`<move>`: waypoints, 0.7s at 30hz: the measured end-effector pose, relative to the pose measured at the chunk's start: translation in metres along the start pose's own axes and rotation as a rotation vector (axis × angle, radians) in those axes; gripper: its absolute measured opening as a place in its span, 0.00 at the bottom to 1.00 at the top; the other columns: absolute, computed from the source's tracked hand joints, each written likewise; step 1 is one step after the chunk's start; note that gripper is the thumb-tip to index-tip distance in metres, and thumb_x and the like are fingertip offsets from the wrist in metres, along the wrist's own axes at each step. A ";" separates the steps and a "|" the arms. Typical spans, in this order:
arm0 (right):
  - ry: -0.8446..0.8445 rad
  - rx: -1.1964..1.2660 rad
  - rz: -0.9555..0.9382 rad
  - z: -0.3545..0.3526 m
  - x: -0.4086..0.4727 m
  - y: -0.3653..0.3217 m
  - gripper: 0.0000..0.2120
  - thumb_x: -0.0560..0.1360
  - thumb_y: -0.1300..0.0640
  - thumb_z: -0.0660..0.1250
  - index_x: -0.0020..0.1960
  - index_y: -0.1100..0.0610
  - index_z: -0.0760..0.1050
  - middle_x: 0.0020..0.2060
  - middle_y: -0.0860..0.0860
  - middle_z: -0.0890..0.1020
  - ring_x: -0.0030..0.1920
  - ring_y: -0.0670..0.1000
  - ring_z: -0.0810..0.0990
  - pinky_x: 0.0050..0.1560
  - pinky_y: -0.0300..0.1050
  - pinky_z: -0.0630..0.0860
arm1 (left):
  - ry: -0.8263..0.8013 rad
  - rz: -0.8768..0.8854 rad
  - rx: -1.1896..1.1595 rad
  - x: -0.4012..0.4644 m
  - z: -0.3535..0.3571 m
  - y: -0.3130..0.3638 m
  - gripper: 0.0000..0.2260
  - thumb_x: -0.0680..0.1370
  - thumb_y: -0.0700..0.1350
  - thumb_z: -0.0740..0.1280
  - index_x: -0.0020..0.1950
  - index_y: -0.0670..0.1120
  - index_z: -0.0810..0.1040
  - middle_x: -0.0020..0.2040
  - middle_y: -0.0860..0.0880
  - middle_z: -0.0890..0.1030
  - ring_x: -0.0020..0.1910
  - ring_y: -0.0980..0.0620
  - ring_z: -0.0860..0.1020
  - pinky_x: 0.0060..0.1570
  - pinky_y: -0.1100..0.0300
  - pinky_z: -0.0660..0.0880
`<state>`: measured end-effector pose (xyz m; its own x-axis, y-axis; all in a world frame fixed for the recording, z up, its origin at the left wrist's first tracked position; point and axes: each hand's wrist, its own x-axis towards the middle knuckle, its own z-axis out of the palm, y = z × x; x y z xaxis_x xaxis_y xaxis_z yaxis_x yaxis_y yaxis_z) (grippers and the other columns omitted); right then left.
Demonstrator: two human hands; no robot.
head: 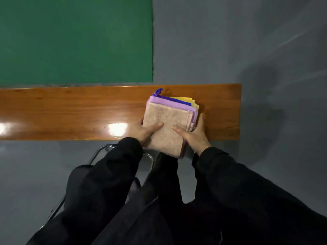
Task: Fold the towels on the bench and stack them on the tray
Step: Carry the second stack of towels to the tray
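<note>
A stack of folded towels sits over the near edge of the glossy wooden bench, toward its right end. The top towel is beige; lilac, blue and yellow layers show at the far side. My left hand grips the stack's left side, thumb on top and fingers hidden beneath. On the right side my right hand grips it the same way, thumb on the beige towel. No tray is in view.
Behind the bench a green floor panel meets grey floor. A chrome chair frame shows under my left sleeve. The bench's right end lies just right of the stack.
</note>
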<state>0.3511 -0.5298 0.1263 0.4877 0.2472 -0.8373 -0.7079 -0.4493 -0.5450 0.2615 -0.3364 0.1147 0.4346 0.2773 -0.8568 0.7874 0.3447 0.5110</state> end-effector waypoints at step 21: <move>-0.233 0.376 0.075 -0.017 0.008 -0.014 0.36 0.71 0.46 0.78 0.74 0.56 0.71 0.66 0.62 0.80 0.66 0.64 0.79 0.70 0.69 0.72 | -0.269 -0.124 -0.371 -0.021 0.001 0.020 0.40 0.62 0.60 0.82 0.68 0.42 0.77 0.64 0.38 0.81 0.62 0.38 0.80 0.64 0.40 0.76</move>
<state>0.3736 -0.5363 0.1284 0.3302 0.4321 -0.8392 -0.8946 -0.1403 -0.4243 0.2687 -0.3359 0.1428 0.4837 -0.0117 -0.8752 0.6525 0.6712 0.3517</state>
